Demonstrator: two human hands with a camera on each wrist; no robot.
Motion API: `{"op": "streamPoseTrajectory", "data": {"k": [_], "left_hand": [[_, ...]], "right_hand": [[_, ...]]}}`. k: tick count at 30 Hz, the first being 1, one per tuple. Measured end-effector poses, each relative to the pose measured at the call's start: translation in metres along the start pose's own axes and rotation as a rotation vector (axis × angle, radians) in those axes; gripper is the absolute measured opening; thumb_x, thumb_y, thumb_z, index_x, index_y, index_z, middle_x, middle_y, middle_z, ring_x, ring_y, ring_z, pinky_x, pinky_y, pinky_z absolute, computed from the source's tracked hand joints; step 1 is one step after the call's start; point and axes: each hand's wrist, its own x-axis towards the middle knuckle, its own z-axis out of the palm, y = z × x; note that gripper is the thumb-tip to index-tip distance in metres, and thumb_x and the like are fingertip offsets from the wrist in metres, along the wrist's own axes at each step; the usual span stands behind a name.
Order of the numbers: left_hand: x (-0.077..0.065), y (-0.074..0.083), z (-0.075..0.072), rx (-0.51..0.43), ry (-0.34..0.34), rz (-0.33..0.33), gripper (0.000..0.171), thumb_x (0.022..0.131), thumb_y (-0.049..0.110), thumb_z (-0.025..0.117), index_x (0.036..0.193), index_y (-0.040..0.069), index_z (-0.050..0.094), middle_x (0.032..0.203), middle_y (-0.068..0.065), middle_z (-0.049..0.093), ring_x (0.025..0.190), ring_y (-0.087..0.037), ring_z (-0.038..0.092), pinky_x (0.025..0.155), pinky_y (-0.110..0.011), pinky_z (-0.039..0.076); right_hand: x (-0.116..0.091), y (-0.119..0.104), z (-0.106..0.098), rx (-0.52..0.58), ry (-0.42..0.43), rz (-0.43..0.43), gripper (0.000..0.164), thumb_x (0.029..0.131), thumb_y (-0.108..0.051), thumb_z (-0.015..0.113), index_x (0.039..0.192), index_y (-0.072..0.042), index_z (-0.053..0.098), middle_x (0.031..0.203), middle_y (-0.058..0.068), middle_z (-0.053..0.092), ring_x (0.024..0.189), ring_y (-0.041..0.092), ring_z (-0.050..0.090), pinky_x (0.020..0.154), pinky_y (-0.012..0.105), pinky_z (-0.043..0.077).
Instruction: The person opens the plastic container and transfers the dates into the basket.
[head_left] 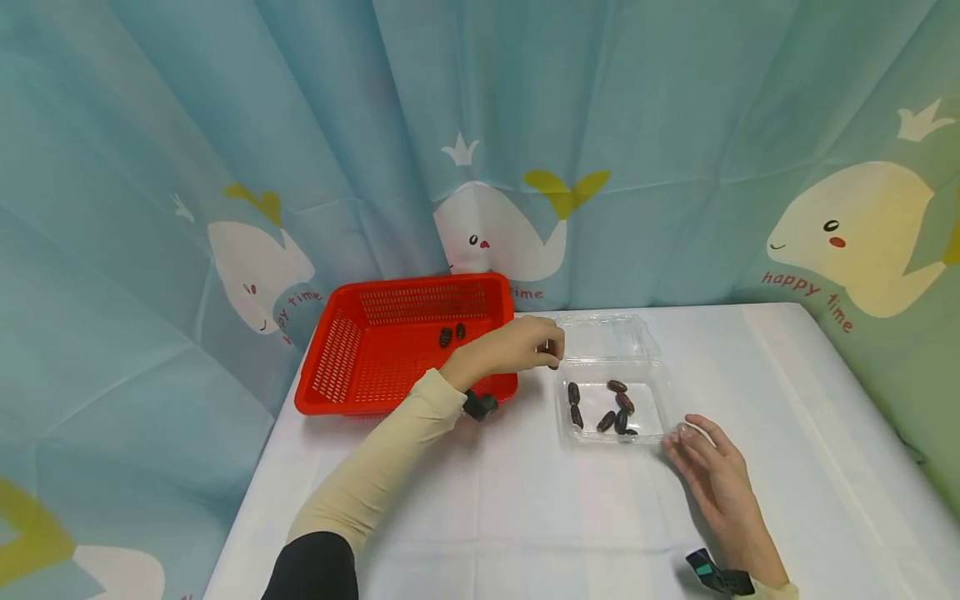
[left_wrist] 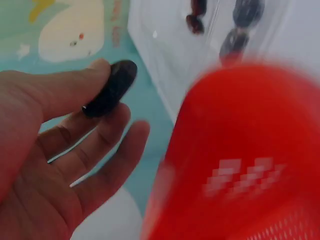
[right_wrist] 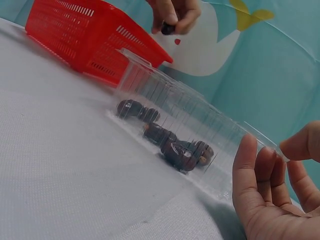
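My left hand [head_left: 513, 343] pinches a dark date [left_wrist: 112, 89] between thumb and fingertips. It is raised between the red basket and the clear plastic box [head_left: 592, 400]. Several dark brown dates [head_left: 625, 403] lie on the box's floor; its clear lid [head_left: 600, 337] is folded back behind it. At the box's near right corner, my right hand [head_left: 716, 483] pinches the rim between thumb and fingers, as the right wrist view [right_wrist: 275, 200] shows. Inside the red plastic basket [head_left: 382, 358], two dates [head_left: 446, 337] lie toward the right side.
The basket stands at the table's back left, its right edge near the box. A white cloth covers the table [head_left: 525, 517]. Behind it hangs a blue-green curtain [head_left: 660, 100] with whale prints. Both wrists wear dark straps [head_left: 720, 573].
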Motion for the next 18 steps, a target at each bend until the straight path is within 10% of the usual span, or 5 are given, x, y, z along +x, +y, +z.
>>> {"op": "streamPoseTrajectory", "data": {"k": [18], "left_hand": [[-0.063, -0.086, -0.058, -0.422, 0.142, -0.315, 0.009, 0.1, 0.016, 0.071, 0.106, 0.009, 0.073, 0.104, -0.009, 0.073, 0.091, -0.027, 0.072, 0.092, -0.047, 0.061]], "right_hand": [[-0.002, -0.002, 0.002, -0.003, -0.001, 0.002, 0.036, 0.105, -0.014, 0.062, 0.137, -0.015, 0.046, 0.105, -0.009, 0.062, 0.097, 0.002, 0.072, 0.094, 0.018, 0.057]]}}
